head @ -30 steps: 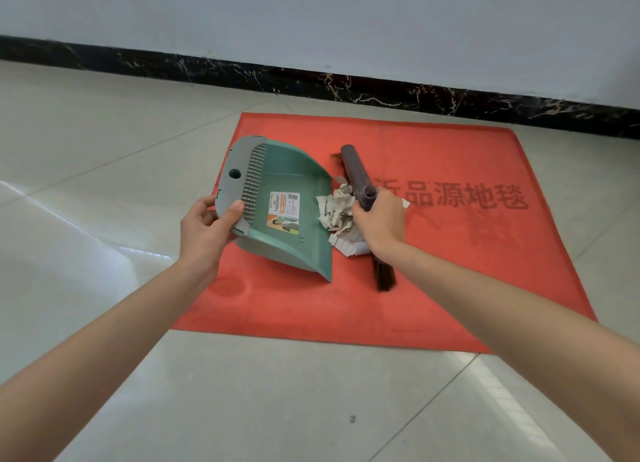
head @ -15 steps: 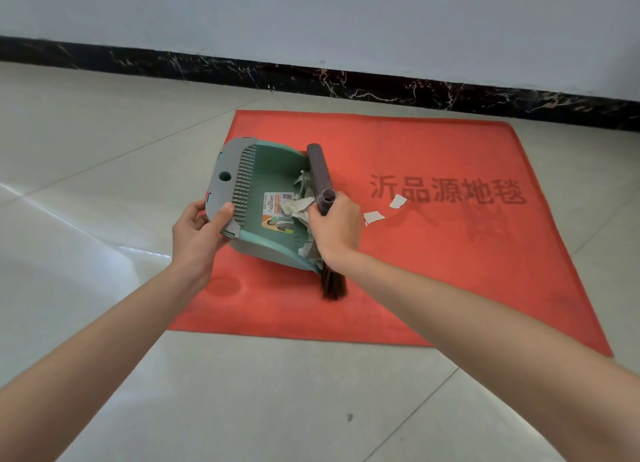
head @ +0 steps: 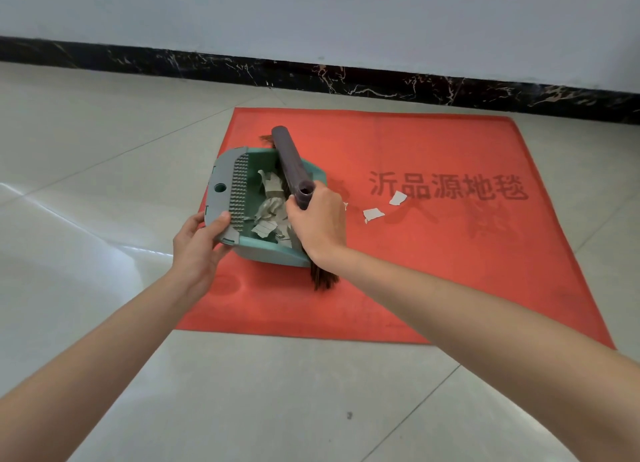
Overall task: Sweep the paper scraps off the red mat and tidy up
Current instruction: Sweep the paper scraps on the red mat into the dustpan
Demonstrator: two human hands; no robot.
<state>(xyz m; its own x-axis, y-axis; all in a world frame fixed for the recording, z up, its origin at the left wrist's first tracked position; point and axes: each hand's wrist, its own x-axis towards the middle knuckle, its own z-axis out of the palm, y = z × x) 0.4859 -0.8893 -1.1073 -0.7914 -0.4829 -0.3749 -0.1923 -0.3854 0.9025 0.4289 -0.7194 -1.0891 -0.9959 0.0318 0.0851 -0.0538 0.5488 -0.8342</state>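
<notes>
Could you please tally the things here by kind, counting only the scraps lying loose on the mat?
Mat: 1
Dustpan: 1
Brush: 1
Loose scraps: 2, plus an unclear sliver beside the right hand
Total: 5

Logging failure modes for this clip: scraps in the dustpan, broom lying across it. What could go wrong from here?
1. Two loose scraps lie on the red mat, right of the right hand that grips the broom. They could be missed.
2. The left hand grips the dustpan only at its grey rear edge. If it tips, the piled scraps might slide back out.
</notes>
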